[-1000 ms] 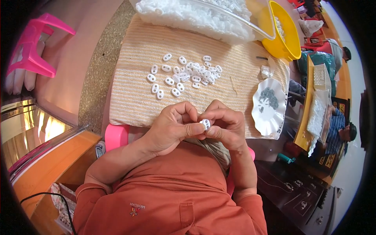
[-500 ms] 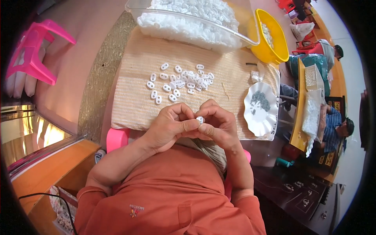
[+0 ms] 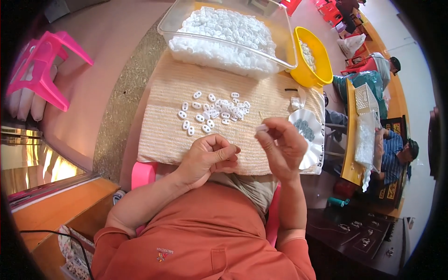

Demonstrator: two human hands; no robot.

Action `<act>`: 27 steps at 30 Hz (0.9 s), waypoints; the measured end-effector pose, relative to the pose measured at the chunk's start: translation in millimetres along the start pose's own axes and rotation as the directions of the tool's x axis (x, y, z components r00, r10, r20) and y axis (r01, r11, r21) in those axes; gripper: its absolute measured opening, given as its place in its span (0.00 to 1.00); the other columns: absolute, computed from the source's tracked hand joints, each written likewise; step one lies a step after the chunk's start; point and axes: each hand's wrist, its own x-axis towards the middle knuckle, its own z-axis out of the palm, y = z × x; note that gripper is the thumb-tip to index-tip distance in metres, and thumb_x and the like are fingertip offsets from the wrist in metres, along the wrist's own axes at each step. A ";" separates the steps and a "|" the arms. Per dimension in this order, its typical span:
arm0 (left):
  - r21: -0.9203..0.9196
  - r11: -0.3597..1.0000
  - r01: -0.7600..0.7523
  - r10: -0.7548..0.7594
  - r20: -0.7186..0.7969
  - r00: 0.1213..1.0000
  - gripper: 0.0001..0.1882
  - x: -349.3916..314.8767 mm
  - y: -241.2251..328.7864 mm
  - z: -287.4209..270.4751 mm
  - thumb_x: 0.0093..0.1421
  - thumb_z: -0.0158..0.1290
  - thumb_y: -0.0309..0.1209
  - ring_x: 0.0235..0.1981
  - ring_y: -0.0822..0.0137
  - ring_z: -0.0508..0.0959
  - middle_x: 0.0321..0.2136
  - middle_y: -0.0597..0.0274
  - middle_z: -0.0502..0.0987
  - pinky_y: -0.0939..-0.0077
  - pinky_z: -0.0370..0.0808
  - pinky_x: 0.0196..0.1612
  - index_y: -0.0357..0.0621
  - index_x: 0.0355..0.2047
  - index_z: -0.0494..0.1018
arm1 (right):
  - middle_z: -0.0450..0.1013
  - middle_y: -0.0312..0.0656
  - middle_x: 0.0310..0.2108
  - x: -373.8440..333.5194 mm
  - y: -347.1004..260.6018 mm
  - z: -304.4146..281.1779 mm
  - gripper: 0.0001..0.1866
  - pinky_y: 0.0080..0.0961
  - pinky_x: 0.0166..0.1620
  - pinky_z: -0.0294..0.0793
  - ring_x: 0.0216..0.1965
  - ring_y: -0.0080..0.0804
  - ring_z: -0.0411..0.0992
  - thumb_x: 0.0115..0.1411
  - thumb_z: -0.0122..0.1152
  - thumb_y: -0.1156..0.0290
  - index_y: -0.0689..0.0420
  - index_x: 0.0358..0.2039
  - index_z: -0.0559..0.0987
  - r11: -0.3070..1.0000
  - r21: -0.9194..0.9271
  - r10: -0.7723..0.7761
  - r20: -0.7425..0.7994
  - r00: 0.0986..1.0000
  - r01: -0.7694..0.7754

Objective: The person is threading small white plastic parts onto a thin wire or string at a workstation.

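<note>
My right hand is raised over the right side of the cloth, pinching a small white oval plastic piece between thumb and fingertips. Near the cloth's front edge, my left hand has thumb and forefinger pressed together; whatever may be between them is too small to make out. Beyond both hands lie several loose white oval pieces with two holes each, some spread singly and some heaped. A white dish with a wavy rim, partly behind my right hand, holds small dark grey bits.
A striped beige cloth covers the table. At its far edge stands a clear bin full of white pieces, beside a yellow basin. A pink stool is at left. Another person sits at a bench on the right.
My hands were together at a white piece; now they are apart. The right hand has moved right and up with a white piece, while the left stays near the front edge.
</note>
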 end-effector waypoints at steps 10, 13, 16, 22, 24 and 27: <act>0.038 0.998 -0.043 0.042 0.012 0.999 0.05 -0.6 -0.4 0.2 0.59 0.55 0.26 0.31 0.70 0.79 0.35 0.55 0.77 0.76 0.79 0.38 0.38 0.33 0.72 | 0.74 0.50 0.31 41.7 -48.1 -35.4 0.14 0.18 0.28 0.73 0.23 0.28 0.71 0.55 0.59 0.85 0.70 0.43 0.73 0.550 -0.677 -0.755 -0.154 0.637 0.489; 0.043 0.998 -0.045 0.044 0.020 0.999 0.04 -2.8 -0.4 1.3 0.59 0.55 0.25 0.31 0.70 0.79 0.35 0.56 0.77 0.76 0.79 0.37 0.39 0.32 0.72 | 0.74 0.46 0.30 55.0 -46.8 -57.9 0.13 0.15 0.28 0.73 0.23 0.24 0.72 0.57 0.59 0.82 0.67 0.43 0.74 0.480 -0.817 -0.798 -0.255 0.547 0.320; 0.074 0.997 -0.038 0.037 0.019 0.999 0.04 -2.4 -4.1 1.9 0.59 0.55 0.25 0.31 0.71 0.78 0.35 0.56 0.77 0.77 0.79 0.37 0.39 0.32 0.72 | 0.75 0.42 0.27 88.7 -31.1 -89.5 0.13 0.17 0.28 0.74 0.23 0.24 0.73 0.57 0.62 0.76 0.62 0.43 0.77 0.543 -0.817 -0.746 -0.362 0.559 0.196; 0.101 0.994 -0.033 0.033 0.004 0.999 0.04 1.7 -7.2 3.1 0.58 0.56 0.25 0.30 0.72 0.78 0.34 0.57 0.77 0.78 0.79 0.36 0.39 0.32 0.72 | 0.77 0.45 0.27 126.0 45.5 -132.5 0.13 0.26 0.33 0.75 0.26 0.32 0.76 0.56 0.63 0.69 0.60 0.40 0.79 0.287 -0.956 -0.449 -0.188 0.874 -0.058; 0.121 0.992 -0.033 0.037 -0.024 0.999 0.04 0.9 -5.8 1.8 0.59 0.56 0.25 0.30 0.72 0.78 0.34 0.58 0.77 0.78 0.79 0.36 0.39 0.32 0.72 | 0.77 0.45 0.26 102.7 46.2 -102.6 0.11 0.25 0.34 0.74 0.28 0.31 0.77 0.56 0.63 0.70 0.60 0.38 0.80 0.765 -0.644 -0.201 -0.276 0.940 -0.025; 0.141 0.990 -0.016 0.021 -0.032 0.999 0.04 -2.0 -7.9 5.8 0.59 0.56 0.26 0.29 0.74 0.77 0.31 0.61 0.76 0.80 0.78 0.35 0.40 0.31 0.72 | 0.77 0.43 0.28 75.3 55.5 -65.1 0.09 0.21 0.31 0.72 0.26 0.26 0.74 0.54 0.64 0.74 0.61 0.36 0.80 0.825 -0.558 -0.157 -0.072 0.985 0.091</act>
